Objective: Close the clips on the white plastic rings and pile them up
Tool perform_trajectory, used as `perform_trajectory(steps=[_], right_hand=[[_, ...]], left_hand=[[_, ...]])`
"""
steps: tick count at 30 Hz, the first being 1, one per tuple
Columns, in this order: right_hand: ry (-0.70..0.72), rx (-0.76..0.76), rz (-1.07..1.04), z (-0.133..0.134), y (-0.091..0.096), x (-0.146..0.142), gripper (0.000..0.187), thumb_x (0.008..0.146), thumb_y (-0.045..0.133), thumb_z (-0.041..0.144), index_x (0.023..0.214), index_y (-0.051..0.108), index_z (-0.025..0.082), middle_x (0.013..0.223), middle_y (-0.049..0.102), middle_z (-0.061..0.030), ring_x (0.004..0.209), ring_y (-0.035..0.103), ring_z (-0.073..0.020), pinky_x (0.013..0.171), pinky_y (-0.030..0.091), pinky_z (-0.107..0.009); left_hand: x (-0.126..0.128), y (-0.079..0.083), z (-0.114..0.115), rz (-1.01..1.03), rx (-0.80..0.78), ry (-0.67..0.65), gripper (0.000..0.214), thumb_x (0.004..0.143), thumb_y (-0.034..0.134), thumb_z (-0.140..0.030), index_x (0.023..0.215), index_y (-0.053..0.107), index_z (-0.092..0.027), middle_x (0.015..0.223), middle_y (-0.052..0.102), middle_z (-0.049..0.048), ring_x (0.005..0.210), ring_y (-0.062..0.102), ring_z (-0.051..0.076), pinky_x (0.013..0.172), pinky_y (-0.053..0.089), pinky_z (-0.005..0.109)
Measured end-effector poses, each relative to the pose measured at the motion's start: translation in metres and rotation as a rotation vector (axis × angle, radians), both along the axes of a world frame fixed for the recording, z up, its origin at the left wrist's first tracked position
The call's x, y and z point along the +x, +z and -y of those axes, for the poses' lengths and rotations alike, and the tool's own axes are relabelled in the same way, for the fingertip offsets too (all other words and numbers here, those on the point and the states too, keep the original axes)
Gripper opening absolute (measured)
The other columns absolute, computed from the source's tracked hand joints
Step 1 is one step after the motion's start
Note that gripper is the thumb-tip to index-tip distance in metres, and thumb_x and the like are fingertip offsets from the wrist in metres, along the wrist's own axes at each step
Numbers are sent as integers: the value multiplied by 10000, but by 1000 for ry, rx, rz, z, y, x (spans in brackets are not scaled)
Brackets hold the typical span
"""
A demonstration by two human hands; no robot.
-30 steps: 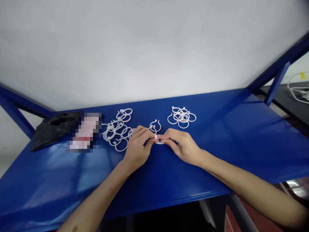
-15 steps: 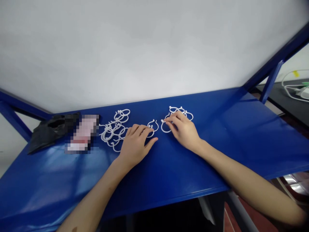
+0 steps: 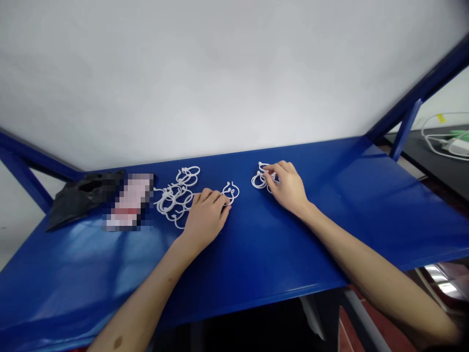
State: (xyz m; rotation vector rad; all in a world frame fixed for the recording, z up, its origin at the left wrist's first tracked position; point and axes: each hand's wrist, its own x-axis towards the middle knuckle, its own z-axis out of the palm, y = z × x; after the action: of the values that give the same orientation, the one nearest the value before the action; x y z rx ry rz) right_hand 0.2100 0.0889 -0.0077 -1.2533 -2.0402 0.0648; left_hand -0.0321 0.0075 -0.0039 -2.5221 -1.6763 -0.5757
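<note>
White plastic rings, each open with small knobs at the ends, like shower curtain rings, lie on the blue tabletop point(image 3: 249, 254). My left hand point(image 3: 207, 215) rests palm down with its fingers stretched out. Its fingertips touch a small group of rings point(image 3: 236, 190), while the larger loose heap point(image 3: 172, 200) spreads to its left, partly under the hand. Over the right-hand group of rings point(image 3: 258, 181), my right hand point(image 3: 287, 186) has thumb and forefinger drawn together at a ring; the fingers hide part of that group.
A black plastic bag point(image 3: 82, 195) and a pixelated pink-and-white flat item point(image 3: 130, 200) lie at the left. Behind the table stands a pale wall point(image 3: 234, 73). Blue frame bars point(image 3: 406, 129) slant up at both sides. White cables point(image 3: 439, 139) sit on a dark surface at far right.
My right hand has moved slightly right and up, and the ring it held at the near left of its group now sits against the others. My left hand has barely moved.
</note>
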Motion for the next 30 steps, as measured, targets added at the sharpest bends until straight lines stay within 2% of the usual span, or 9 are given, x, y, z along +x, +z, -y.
perform_trajectory(steps=[4,8,14,19,21,26,30], right_hand=[[84,13,-10,7,3,-5,189,983,531,269,1079,682,210,969,670,-94,929,580,-264,861,499,-454],[235,-7,5,19,6,-12,196,995,515,253,1107,671,213,1017,672,-95,968,596,-258,894,503,-460],[439,-189,9,46,10,-24,212,1009,526,321,1106,652,182,980,683,-84,939,631,-225,842,528,-397],[462,-547,-286,60,15,-32,173,1000,549,339,1091,602,201,866,714,-18,763,675,-149,712,540,-295],[472,-633,-390,62,15,-34,158,988,569,336,1077,592,207,830,714,1,742,680,-135,705,541,-279],[482,-737,-575,63,9,-36,175,964,602,354,1067,586,214,858,701,-1,792,676,-131,747,538,-280],[456,-757,-617,63,5,-37,169,954,603,352,1056,579,219,820,668,8,756,651,-132,719,522,-283]], left_hand=[[1,0,0,16,6,-7,106,945,566,-217,893,658,-213,928,703,66,941,553,269,812,395,420],[2,0,2,16,26,-26,89,943,580,-218,886,648,-212,916,710,57,921,559,263,798,386,415],[13,8,9,54,127,-65,101,950,587,-224,863,637,-210,854,711,38,865,570,240,794,378,394],[18,11,13,105,296,-165,202,958,610,-299,776,613,-212,729,669,12,781,555,202,763,391,354],[17,11,13,129,323,-182,212,951,624,-310,763,608,-214,709,659,5,760,545,193,754,395,344],[17,10,12,165,339,-195,191,936,651,-298,769,618,-212,712,667,2,754,545,186,742,397,340],[18,8,10,180,364,-227,159,929,662,-281,797,611,-207,716,663,-5,747,544,184,737,398,340]])
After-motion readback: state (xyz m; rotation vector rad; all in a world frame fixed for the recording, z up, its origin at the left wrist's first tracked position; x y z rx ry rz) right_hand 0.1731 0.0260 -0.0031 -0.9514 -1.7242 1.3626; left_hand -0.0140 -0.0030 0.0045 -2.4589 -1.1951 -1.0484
